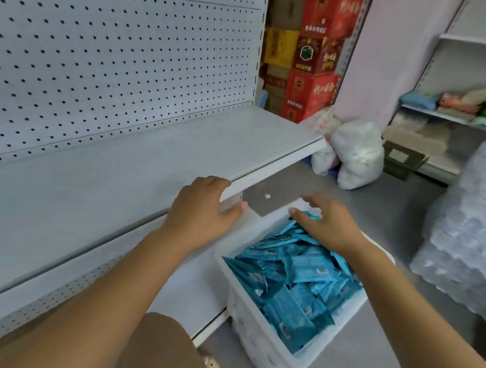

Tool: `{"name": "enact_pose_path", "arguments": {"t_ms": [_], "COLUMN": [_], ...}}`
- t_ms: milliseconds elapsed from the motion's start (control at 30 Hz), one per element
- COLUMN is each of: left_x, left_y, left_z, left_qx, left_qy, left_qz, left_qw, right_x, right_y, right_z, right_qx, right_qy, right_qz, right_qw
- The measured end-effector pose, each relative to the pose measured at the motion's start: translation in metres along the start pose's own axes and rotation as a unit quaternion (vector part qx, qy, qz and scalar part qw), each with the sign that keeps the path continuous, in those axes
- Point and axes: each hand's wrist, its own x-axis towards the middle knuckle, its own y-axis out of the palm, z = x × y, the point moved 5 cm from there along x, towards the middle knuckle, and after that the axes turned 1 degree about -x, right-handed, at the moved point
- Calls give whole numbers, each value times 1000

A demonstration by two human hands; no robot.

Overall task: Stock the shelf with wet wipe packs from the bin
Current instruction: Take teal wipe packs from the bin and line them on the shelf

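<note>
Many blue wet wipe packs (296, 274) heaped loose in white bin (256, 333) on floor beside shelf (124, 177); none shelved yet. Left hand (204, 210) grips shelf front edge. Right hand (327, 224) over heap, fingers spread, holding nothing. Risk: slick packs slide from loose handful, drop to floor

White metal shelf (142, 156): flat board, running from near left to far right, front lip pale and straight. Second, lower board of same unit beneath, near side.

White plastic bin (256, 336): rectangular, open top, upright on grey floor (368, 345), small holes in near wall. Sits right of the shelf, below its front lip, just beside the lower board's edge; touching or not, cannot tell.

Wet wipe packs (296, 271): flat, shiny blue sachets, small pale label on several. Loose jumble inside bin, overlapping at all angles, some tilted on edge. Heap reaches roughly to the rim, higher toward far end.
</note>
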Motion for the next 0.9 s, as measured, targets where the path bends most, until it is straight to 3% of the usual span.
{"name": "enact_pose_path", "arguments": {"t_ms": [100, 300, 533, 733, 900], "left_x": [0, -19, -31, -28, -19], "left_y": [32, 104, 154, 181, 188], "left_z": [-16, -19, 18, 28, 25], "left_qx": [-65, -106, -79, -70, -75], "left_qy": [32, 40, -5, 4, 21], "left_qz": [15, 159, 290, 311, 282], "left_qw": [997, 981, 954, 948, 956], "right_x": [-6, -25, -35, -31, -26], "right_y": [6, 35, 69, 76, 77], "right_z": [-45, -106, -140, -145, -147], "right_qx": [-33, -62, -98, -143, -188], "right_qy": [51, 104, 125, 106, 109], "right_qz": [56, 187, 219, 220, 195], "right_qw": [997, 975, 963, 959, 957]}}
